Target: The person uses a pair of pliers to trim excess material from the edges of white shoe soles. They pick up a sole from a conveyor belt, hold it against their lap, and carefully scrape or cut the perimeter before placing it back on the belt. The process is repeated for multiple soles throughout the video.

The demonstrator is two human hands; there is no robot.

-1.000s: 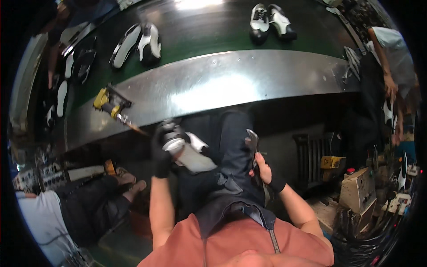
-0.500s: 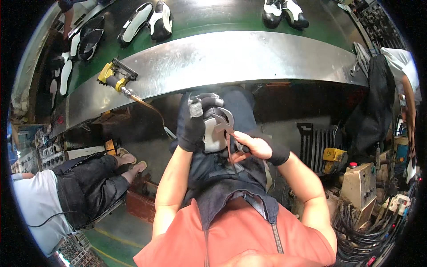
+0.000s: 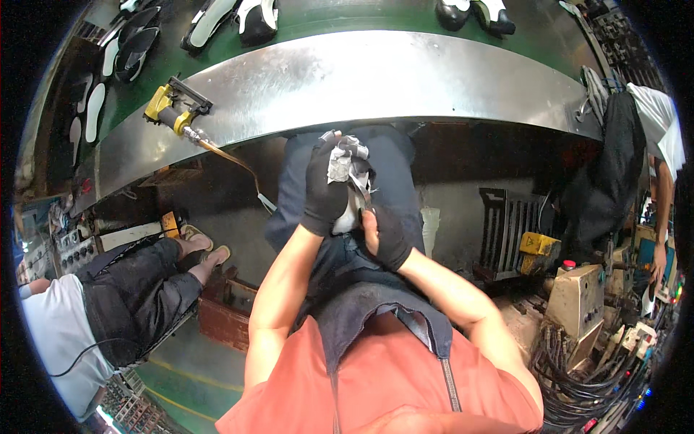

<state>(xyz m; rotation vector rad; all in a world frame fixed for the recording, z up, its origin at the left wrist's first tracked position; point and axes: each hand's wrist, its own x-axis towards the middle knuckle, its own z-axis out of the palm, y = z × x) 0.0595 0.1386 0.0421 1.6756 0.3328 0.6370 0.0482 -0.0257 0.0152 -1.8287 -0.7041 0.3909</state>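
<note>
Over my lap, my left hand (image 3: 325, 189), in a dark fingerless glove with silvery tape on the fingers, is closed around a shoe (image 3: 348, 219). Only a pale part of that shoe shows between my hands; the rest is covered. My right hand (image 3: 387, 235), also gloved, grips metal pincers (image 3: 361, 189) by the handles. Their head lies against the shoe's far end, right beside my taped left fingers. Whether the jaws are closed on the shoe's edge cannot be made out.
A metal ledge (image 3: 347, 87) edges a green work surface carrying black-and-white shoes (image 3: 258, 20) and white insoles (image 3: 95, 112). A yellow air stapler (image 3: 168, 108) lies on the ledge, its hose hanging down. One person (image 3: 123, 304) sits at left; another (image 3: 656, 137) is at far right, near a control box (image 3: 576, 300).
The pincers have moved in from above the shoe to its far end, beside my left fingers. My right hand has closed further around the handles and moved left. The whole view has shifted slightly.
</note>
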